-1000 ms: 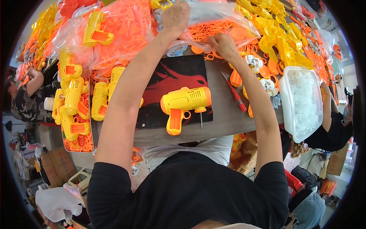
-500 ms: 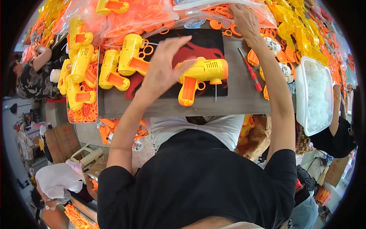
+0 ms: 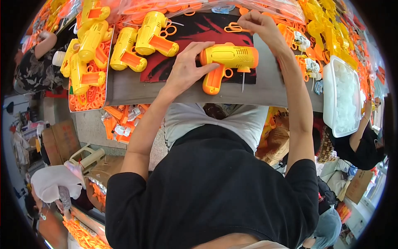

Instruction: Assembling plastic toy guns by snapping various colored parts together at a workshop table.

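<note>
You have your left hand [image 3: 186, 70] around one end of the yellow toy gun [image 3: 232, 56], thumb on the near side and fingertips along the far side; the fingers are closed about it, though how firmly you press cannot be told from here. The gun lies on its side near the front of the black-and-red mat [image 3: 156, 71], its hollow orange handle [image 3: 213, 79] pointing toward you. Your right hand [image 3: 265, 31], beyond the gun and to its right, pinches a small orange looped part [image 3: 235, 28] between thumb and fingers, apart from the gun. The step in hand looks like readying that part for fitting while you steady the body. The next move probably calls for keeping your left hold, lowering the part to the gun and turning its loops to suit the seat; which spot it belongs in cannot be made out. Mind the thin rod [image 3: 243, 84] standing out below the small yellow knob [image 3: 243, 69], since a brush of your wrist could knock it. Two other yellow gun bodies [image 3: 150, 34] lie to the left, clear of your left hand, so you have room to work.
</note>
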Demonstrator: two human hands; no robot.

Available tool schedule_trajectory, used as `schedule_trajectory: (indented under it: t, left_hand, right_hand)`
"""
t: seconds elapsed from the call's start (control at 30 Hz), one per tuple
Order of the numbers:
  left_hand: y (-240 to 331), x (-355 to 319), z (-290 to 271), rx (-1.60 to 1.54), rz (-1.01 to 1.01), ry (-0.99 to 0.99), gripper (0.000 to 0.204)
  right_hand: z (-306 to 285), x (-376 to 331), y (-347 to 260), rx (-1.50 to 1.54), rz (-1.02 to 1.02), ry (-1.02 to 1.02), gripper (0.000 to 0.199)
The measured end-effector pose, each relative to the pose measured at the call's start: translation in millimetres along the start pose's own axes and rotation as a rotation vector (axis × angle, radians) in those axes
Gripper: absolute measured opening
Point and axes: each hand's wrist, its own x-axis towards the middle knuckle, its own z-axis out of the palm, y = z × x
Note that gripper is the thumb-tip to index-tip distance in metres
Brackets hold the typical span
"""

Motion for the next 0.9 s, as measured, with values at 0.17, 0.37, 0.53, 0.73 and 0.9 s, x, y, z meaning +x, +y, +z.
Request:
schedule_trajectory:
  t: [0.17,0.37,0.53,0.73,0.9]
  left_hand:
    - [-1.3,0.8,4.0,0.002,-0.071,-0.041,0.058]
    - [-4.5,1.4,4.3,-0.046,-0.061,-0.063,0.058]
    - [-3.2,0.8,5.8,-0.239,-0.193,-0.002,0.05]
    - [-4.8,7.6,5.6,-0.263,-0.289,0.0,0.042]
    - [-5.8,8.8,9.6,-0.265,-0.28,0.038,0.034]
  right_hand:
    - [52.3,-37.6,-51.0,-0.056,-0.073,-0.077,0.02]
    - [50.6,-39.5,-52.9,-0.112,-0.029,0.029,0.019]
    - [50.9,-38.7,-51.9,-0.14,-0.023,0.031,0.017]
    - [60.0,-41.7,-50.0,-0.261,-0.172,0.086,0.013]
    - [63.5,-45.3,-49.3,-0.464,-0.303,0.139,0.007]
